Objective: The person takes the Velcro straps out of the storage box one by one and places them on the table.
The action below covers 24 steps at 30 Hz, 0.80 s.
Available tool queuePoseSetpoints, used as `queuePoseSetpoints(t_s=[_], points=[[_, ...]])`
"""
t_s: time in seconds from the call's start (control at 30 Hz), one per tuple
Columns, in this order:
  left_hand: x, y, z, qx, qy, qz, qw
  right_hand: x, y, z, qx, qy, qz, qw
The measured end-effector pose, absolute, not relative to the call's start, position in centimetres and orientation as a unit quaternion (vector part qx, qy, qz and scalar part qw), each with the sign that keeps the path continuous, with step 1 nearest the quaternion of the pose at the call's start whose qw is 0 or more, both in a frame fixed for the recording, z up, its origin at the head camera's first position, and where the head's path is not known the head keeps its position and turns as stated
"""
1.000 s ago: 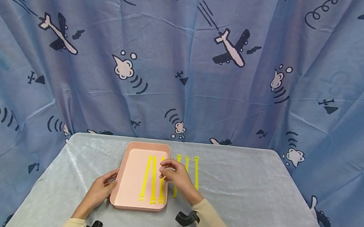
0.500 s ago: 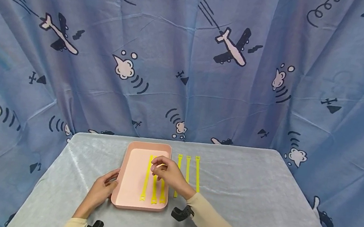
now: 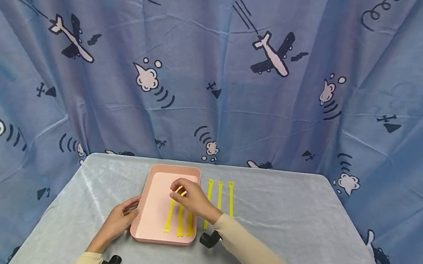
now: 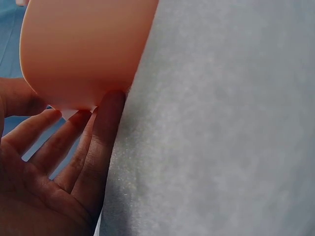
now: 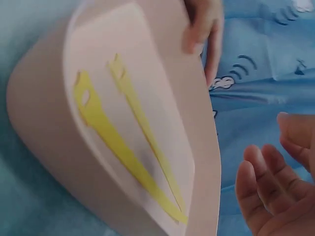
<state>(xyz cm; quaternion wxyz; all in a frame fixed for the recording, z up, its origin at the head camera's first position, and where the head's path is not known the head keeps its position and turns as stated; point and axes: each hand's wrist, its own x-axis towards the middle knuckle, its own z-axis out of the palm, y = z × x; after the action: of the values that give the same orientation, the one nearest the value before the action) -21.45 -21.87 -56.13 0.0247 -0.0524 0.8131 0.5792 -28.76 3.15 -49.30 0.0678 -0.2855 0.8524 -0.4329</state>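
Note:
A pink tray (image 3: 154, 200) holds three yellow cable ties lying lengthwise: one on the left (image 3: 168, 222), one in the middle (image 3: 180, 224), one on the right (image 3: 189, 226). My left hand (image 3: 115, 224) holds the tray's left side; in the left wrist view its fingers (image 4: 106, 132) press the outer wall and the thumb meets the rim. Above the ties hovers my right hand (image 3: 193, 200), hiding part of their upper ends. In the right wrist view, the right hand's bent fingers (image 5: 268, 179) and thumb stand apart, nothing visible between them.
Just right of the tray, three more yellow cable ties lie on the grey cloth-covered table (image 3: 282, 230); the nearest tie (image 3: 206, 214) runs close to the tray edge. My right forearm partly covers the others. A blue patterned curtain (image 3: 182, 110) hangs behind the table.
My right hand has moved left across the tray, from the right cable tie to above the left one. My left hand stays at the tray's left side. The cable ties look unmoved.

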Motion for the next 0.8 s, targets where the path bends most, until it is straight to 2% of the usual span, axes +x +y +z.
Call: queuePoseSetpoints(t_s=[0.63, 0.8], points=[[-21.5, -21.9, -56.0, -0.050, 0.810, 0.584, 0.028, -30.0, 2.9, -51.1, -0.467, 0.878, -0.104, -0.014], [-21.5, -21.9, -56.0, -0.057, 0.810, 0.583, 0.030, -30.1, 2.7, -51.4, -0.471, 0.881, -0.049, -0.004]])
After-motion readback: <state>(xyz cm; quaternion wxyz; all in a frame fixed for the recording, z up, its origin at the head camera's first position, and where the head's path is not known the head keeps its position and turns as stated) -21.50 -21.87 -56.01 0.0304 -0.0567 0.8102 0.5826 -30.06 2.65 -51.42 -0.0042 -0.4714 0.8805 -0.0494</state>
